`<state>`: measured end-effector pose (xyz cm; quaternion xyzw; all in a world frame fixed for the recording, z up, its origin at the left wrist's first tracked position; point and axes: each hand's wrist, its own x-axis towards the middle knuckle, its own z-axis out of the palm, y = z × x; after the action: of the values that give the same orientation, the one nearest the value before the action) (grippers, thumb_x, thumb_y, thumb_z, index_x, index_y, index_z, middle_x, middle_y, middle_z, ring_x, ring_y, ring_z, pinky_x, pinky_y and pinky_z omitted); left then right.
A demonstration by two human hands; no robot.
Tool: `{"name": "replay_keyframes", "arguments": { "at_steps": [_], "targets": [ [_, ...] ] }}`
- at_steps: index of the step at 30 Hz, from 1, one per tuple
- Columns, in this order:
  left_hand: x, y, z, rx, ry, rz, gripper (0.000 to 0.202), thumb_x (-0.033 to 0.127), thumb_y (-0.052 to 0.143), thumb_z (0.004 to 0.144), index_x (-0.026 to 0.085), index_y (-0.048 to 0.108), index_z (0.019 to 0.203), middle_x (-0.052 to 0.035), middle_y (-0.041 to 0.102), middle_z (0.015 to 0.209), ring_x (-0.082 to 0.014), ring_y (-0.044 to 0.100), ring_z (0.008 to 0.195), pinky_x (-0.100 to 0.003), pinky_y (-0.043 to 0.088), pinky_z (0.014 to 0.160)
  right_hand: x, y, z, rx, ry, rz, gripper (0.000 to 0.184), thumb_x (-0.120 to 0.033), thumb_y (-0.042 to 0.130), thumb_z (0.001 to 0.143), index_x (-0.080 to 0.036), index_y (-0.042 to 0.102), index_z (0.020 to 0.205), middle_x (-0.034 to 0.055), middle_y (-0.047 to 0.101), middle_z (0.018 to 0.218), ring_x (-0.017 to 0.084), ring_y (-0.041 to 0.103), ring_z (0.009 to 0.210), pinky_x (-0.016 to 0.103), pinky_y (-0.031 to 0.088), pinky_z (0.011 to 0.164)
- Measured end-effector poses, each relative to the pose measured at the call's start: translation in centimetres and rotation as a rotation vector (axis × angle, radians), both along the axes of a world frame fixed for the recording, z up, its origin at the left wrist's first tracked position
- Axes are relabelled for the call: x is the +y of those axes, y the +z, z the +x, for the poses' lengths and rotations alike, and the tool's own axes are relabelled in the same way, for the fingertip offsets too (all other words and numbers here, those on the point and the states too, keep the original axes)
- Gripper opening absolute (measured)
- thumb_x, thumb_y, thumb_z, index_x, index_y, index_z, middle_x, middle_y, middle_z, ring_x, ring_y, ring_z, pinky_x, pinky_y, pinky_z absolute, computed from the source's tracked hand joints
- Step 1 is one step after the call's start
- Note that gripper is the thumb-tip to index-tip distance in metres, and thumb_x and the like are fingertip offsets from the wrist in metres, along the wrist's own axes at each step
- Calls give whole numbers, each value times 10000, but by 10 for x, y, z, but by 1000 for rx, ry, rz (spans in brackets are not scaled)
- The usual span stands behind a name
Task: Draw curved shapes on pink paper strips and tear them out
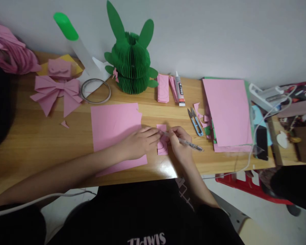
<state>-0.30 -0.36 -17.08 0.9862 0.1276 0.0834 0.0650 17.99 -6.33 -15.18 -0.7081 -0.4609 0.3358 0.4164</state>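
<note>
In the middle of the head view, my right hand (181, 143) is closed around a see-through pen (191, 145), its tip on a small pink paper strip (162, 149). A dark curved line is drawn on the strip. My left hand (142, 141) lies flat with its fingers stretched out, fingertips at the strip's left edge. Beneath that hand is a large pink paper sheet (112, 126) with a notched upper right corner. Thread snips (195, 122) rest to the right, beside pink and green paper scraps (206, 127).
Along the wall stand a green honeycomb paper figure (132, 64), a stack of pink strips (163, 88) and a glue tube (180, 90). A tape roll (109, 92) and pink paper bow (58, 90) lie left. Stacked pink sheets (229, 112) and a phone (262, 143) lie right.
</note>
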Motion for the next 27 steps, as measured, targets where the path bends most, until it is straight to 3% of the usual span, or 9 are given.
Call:
{"name": "replay_keyframes", "arguments": {
  "at_steps": [27],
  "targets": [
    [-1,-1,1,-58,20,-149,304,88,423,978,142,656,1165,-100,671,1298,-211,498,1342,-354,337,1115,1,-1,-4,-131,23,-6,196,-384,568,852,-227,597,736,-12,672,639,155,604,552,272,460,555]
  ]
}}
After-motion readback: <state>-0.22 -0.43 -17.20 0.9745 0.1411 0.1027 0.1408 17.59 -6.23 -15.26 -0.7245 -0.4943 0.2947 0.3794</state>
